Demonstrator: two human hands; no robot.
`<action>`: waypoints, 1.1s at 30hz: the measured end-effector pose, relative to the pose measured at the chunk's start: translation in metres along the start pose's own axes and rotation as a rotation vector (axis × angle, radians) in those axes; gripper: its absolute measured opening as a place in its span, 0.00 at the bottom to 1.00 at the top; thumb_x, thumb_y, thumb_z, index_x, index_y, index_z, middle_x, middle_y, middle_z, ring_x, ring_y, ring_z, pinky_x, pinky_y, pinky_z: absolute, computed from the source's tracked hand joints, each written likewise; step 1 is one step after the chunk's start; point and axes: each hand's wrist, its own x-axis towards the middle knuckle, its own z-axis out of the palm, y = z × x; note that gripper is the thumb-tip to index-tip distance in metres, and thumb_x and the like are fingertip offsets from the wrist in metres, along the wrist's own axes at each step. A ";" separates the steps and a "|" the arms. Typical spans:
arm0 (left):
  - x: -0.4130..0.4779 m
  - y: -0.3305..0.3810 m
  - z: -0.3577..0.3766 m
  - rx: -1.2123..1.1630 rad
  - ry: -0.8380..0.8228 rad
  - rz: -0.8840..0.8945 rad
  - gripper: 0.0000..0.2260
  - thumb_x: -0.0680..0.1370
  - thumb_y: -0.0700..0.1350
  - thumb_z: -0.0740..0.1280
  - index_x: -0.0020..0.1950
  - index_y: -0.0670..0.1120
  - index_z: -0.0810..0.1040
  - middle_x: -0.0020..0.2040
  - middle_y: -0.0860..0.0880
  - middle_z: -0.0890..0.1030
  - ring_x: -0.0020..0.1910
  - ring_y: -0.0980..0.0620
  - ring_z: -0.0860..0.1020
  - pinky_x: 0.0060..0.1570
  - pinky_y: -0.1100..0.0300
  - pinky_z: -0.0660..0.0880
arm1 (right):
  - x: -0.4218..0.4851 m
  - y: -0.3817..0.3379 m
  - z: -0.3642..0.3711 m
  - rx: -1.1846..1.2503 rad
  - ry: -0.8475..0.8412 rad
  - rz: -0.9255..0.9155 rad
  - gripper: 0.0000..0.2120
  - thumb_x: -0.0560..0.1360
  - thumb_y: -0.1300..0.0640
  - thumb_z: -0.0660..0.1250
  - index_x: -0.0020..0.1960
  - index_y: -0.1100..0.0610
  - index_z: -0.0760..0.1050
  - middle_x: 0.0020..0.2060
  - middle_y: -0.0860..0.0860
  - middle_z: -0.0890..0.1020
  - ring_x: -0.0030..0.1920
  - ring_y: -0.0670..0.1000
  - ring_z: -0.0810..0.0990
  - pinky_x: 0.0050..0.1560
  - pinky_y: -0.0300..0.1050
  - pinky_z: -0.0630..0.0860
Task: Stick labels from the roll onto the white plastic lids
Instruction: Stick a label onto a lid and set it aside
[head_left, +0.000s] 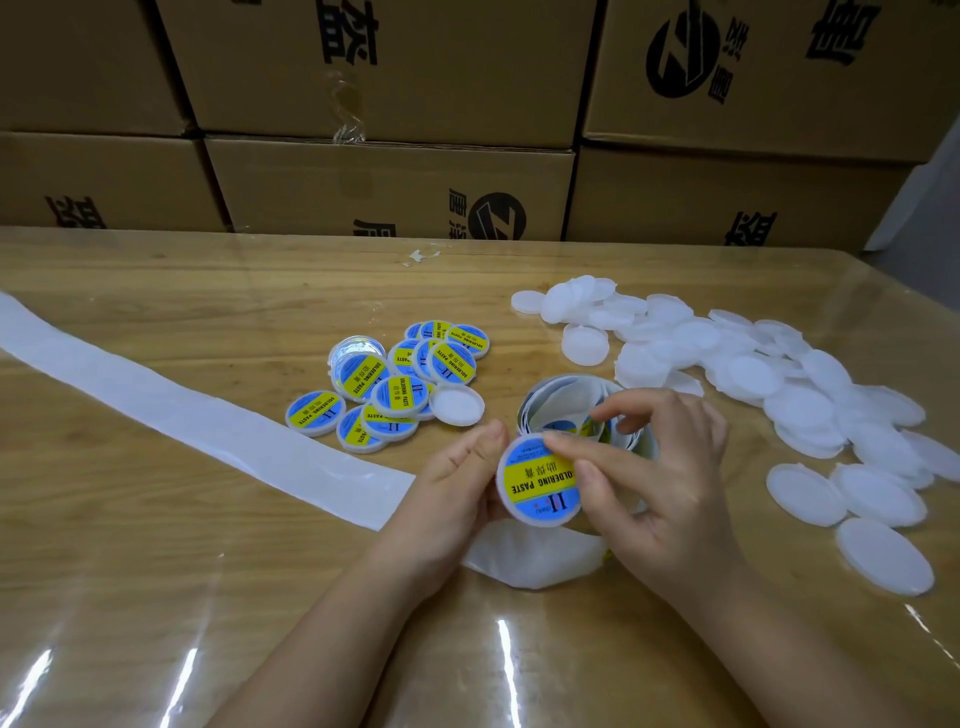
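Left hand (457, 483) gripped the lid (540, 480) by its edge, just in front of the roll (566, 402). Right hand (654, 488) pinched it too, thumb pressing the label flat. Step: smoothing. Next, probably: add it to the labelled pile (395, 379).

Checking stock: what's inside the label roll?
Loose white backing coils and a blue label edge. The lid and right hand hide the roll's near side; the rest is unseen.

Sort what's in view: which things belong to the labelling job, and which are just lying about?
In the job: held lid, label roll, blank white lids, labelled lids, spent backing strip.
Lying about: cardboard boxes, paper scrap.
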 end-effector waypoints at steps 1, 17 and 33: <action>-0.001 0.000 0.001 0.000 -0.011 -0.007 0.20 0.73 0.55 0.62 0.50 0.39 0.80 0.46 0.41 0.82 0.45 0.49 0.81 0.44 0.59 0.78 | 0.000 -0.001 0.001 0.005 0.000 -0.009 0.12 0.74 0.53 0.62 0.50 0.47 0.83 0.46 0.52 0.78 0.45 0.51 0.73 0.53 0.55 0.64; 0.000 0.000 0.001 0.015 -0.004 0.014 0.17 0.77 0.53 0.59 0.47 0.43 0.82 0.45 0.42 0.83 0.45 0.50 0.82 0.44 0.60 0.78 | -0.001 0.001 0.001 -0.029 0.026 -0.054 0.12 0.74 0.54 0.62 0.52 0.47 0.82 0.45 0.53 0.79 0.44 0.50 0.74 0.53 0.56 0.64; 0.005 0.001 -0.002 -0.107 0.064 0.114 0.17 0.77 0.52 0.57 0.45 0.48 0.85 0.44 0.47 0.85 0.44 0.53 0.83 0.41 0.63 0.78 | 0.000 -0.001 -0.002 -0.006 0.060 -0.074 0.12 0.73 0.55 0.62 0.49 0.50 0.83 0.43 0.54 0.79 0.42 0.52 0.74 0.52 0.56 0.65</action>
